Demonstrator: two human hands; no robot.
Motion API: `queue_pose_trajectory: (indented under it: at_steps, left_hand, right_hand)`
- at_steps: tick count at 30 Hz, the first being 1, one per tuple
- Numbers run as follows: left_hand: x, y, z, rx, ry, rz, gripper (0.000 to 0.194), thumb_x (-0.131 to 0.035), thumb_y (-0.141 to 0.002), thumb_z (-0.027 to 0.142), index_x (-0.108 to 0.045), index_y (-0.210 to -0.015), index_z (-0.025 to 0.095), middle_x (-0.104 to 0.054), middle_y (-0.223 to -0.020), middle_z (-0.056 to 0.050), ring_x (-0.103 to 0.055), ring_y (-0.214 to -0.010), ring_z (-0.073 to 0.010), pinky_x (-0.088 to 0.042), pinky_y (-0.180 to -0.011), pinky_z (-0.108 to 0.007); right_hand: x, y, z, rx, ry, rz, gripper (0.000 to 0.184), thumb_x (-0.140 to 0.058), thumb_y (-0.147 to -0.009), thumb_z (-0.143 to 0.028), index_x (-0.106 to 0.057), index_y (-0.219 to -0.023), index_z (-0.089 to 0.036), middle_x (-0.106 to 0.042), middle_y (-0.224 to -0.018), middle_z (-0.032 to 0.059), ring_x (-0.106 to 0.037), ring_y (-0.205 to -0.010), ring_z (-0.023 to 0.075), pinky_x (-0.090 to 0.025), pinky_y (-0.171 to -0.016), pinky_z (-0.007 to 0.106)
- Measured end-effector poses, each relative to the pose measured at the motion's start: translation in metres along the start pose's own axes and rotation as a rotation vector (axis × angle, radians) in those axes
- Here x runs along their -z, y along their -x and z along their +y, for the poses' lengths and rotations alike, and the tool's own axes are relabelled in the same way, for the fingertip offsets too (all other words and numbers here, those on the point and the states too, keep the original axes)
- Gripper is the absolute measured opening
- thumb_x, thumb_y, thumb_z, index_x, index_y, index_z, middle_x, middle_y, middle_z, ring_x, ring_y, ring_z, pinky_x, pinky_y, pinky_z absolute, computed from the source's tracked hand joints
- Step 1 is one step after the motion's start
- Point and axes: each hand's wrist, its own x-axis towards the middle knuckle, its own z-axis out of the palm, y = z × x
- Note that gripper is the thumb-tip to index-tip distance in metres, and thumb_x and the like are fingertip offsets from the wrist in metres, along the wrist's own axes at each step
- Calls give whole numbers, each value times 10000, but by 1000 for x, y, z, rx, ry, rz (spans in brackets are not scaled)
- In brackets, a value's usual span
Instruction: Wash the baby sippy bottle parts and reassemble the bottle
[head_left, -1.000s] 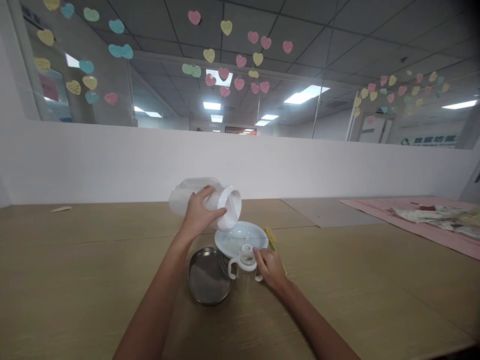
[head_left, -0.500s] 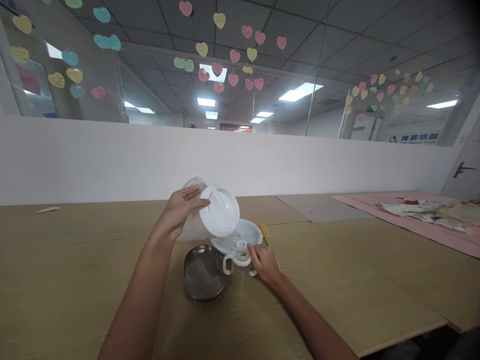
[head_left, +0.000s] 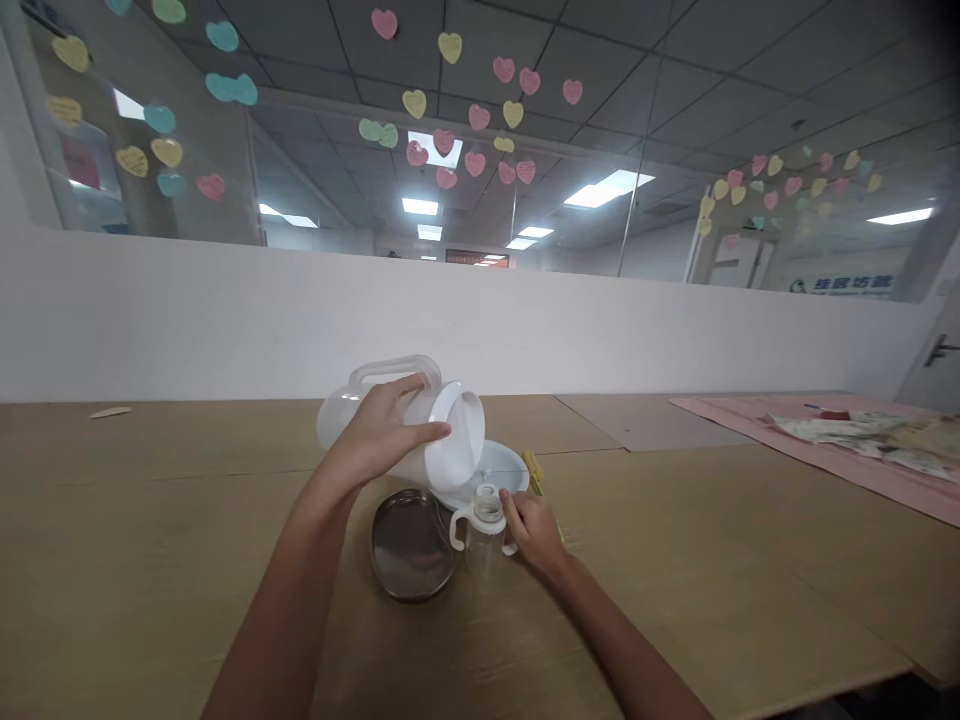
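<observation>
So we've got our left hand (head_left: 379, 435) wrapped around the clear pitcher (head_left: 337, 415), gripping it with the thumb up near the white lid (head_left: 461, 440). The pitcher's off the table (head_left: 675, 600), tipped way over on its side, handle on top and lid end to our right, just above the white bowl (head_left: 511, 463) and covering part of it. Honestly, we can't tell if any liquid's coming out. Our right hand (head_left: 534, 527) is closed on the right side of the little clear bottle (head_left: 486, 545), thumb by the open neck; we can't quite make out how the hidden fingers sit. The bottle's upright on the table, a white handle curving out on its left, with the bowl right behind it. Just left of it there's a shiny metal dish (head_left: 411, 550), and a yellow brush-looking thing (head_left: 533, 468) pokes out by the bowl, partly behind our right hand. Way over right we've got a pink cloth (head_left: 720, 418) with some fabric piled on it.
</observation>
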Motion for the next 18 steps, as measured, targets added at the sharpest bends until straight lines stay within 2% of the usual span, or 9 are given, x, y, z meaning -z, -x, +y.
queue_pose_trajectory:
  at_steps: [2, 5, 8, 11, 14, 18]
  left_hand:
    - [0, -6, -10, 51, 24, 124, 434, -673, -549, 292, -622, -963, 170, -609, -1032, -56, -532, -979, -246, -391, -870, -375]
    - [2, -17, -34, 168, 157, 414, 502, -693, -522, 320, -597, -984, 149, -587, -1059, -80, -534, -978, -234, -411, -831, -338]
    - [10, -28, -61, 259, 307, 639, 377, -694, -495, 277, -601, -828, 127, -603, -837, -38, -564, -782, -174, -439, -689, -272]
    - [21, -36, -85, 306, 415, 834, 237, -675, -467, 234, -525, -621, 135, -482, -585, 47, -476, -553, -92, -391, -534, -217]
    - [34, -39, -104, 358, 493, 999, 274, -676, -442, 242, -441, -546, 149, -387, -523, 76, -386, -475, -57, -336, -457, -200]
    - [47, -41, -122, 462, 634, 1142, 331, -692, -417, 238, -415, -581, 160, -405, -585, 65, -420, -513, -70, -395, -468, -223]
  right_hand:
    - [-1, 2, 2, -12, -32, -7, 511, -229, -911, -386, -467, -508, -180, -531, -514, 16, -483, -511, 118, -312, -547, 253]
    - [-4, 5, 6, -15, -47, -15, 507, -243, -904, -406, -459, -503, -184, -517, -498, 17, -482, -507, 126, -318, -551, 256]
    - [-6, 6, 9, 0, -53, -27, 494, -249, -901, -409, -463, -517, -185, -523, -505, 17, -478, -507, 128, -314, -549, 257]
    - [-5, 5, 7, 11, -45, -26, 491, -249, -903, -402, -460, -517, -184, -517, -503, 12, -469, -501, 122, -306, -549, 256]
    - [-2, 4, 3, 5, -21, -28, 505, -236, -907, -397, -459, -508, -182, -514, -498, 13, -467, -501, 121, -295, -545, 259]
    - [-1, 1, -1, -8, 1, -28, 519, -221, -911, -391, -481, -514, -181, -527, -508, 18, -475, -513, 123, -292, -547, 264]
